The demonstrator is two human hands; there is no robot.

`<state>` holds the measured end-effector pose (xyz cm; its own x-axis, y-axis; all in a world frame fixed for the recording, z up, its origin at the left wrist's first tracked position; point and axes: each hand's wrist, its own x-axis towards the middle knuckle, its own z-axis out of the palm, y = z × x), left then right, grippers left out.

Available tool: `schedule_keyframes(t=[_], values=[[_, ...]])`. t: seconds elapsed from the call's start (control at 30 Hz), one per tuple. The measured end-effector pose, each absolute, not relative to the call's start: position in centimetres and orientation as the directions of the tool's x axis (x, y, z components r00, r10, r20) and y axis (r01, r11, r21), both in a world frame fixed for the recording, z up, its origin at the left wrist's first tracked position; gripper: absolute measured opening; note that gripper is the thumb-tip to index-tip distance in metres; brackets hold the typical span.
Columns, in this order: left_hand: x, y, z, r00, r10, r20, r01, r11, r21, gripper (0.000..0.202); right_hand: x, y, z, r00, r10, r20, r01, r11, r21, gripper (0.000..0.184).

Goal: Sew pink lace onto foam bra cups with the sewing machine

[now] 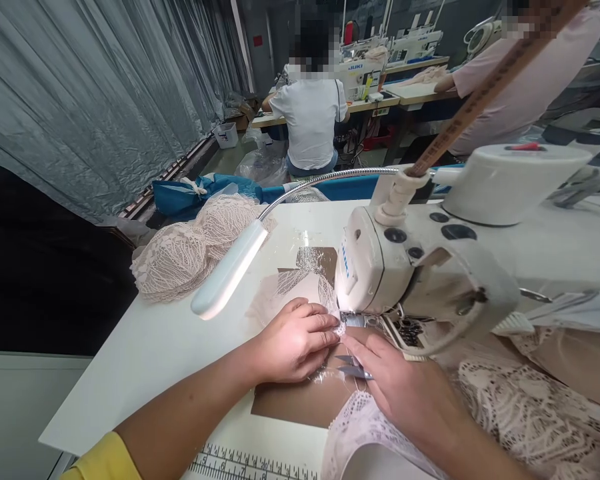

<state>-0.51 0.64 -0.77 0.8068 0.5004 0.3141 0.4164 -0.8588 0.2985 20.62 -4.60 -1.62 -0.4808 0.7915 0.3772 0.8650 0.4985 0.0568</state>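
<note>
Closest to me is a printed ruler strip (253, 465) stuck along the near edge of the white table (145, 360), right by the person's yellow sleeve (105, 460). Just past that, both bare hands are down on a pale pink lace piece (293, 287) that's sitting right at the foot of the white sewing machine (410, 267). The left hand (293, 343) is lying flat on the lace, fingers together and stretched toward the needle area, pressing the fabric down instead of gripping it. The right hand (405, 390) comes in from the other side, fingertips almost touching the left ones, and it looks like it's got a small pair of thread snips (353, 367) tucked under the fingers with the blades poking out to the left, though I can't tell how tight that hold is. More of the same lace (530, 413) trails off to the right and down toward the person's lap. A gooseneck lamp (230, 270) hangs low over the table just left of the machine head, and behind it there's a heap of lace bra cups (190, 250) piled near the far left corner. Further back a person in a white shirt (311, 120) sits facing away at another machine, and someone in a pink top (525, 73) is working over on the right. Grey plastic sheeting (105, 87) covers the left wall.
</note>
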Motion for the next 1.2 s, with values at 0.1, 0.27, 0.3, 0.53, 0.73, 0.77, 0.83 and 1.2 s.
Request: schedule_keyframes(t=[0.1,0.27,0.3,0.53,0.73,0.77,0.83,1.2], values=[[-0.6,0.7,-0.8,0.811,0.493,0.316,0.410,-0.863,0.296,0.027,20.6,-4.7,-1.5,-0.480,0.787,0.388,0.864,0.501,0.052,0.055],[-0.5,0.8,-0.9,0.808,0.502,0.308,0.427,-0.859,0.281,0.027,20.7,-4.8,-2.7,-0.457,0.802,0.384,0.878,0.476,0.053,0.056],[-0.5,0.9,-0.9,0.805,0.509,0.306,0.434,-0.856,0.281,0.028,20.7,-4.8,-3.0,-0.448,0.806,0.387,0.884,0.465,0.056,0.057],[-0.4,1.2,-0.9,0.786,0.545,0.292,0.471,-0.834,0.289,0.028,20.6,-4.7,-3.9,-0.407,0.842,0.355,0.909,0.410,0.070,0.060],[-0.3,1.2,-0.9,0.775,0.564,0.284,0.501,-0.823,0.267,0.027,20.8,-4.6,-4.2,-0.365,0.876,0.314,0.929,0.367,0.058,0.060],[-0.3,1.2,-0.9,0.774,0.566,0.284,0.504,-0.823,0.263,0.028,20.8,-4.6,-4.1,-0.360,0.880,0.309,0.930,0.363,0.049,0.059],[-0.3,1.2,-0.8,0.774,0.568,0.281,0.511,-0.822,0.252,0.028,20.8,-4.6,-3.6,-0.359,0.880,0.310,0.928,0.373,0.017,0.055],[-1.1,0.6,-0.2,0.708,0.674,0.212,0.641,-0.739,0.207,0.041,20.4,-4.2,-1.3,-0.310,0.941,0.135,0.913,0.335,-0.235,0.039]])
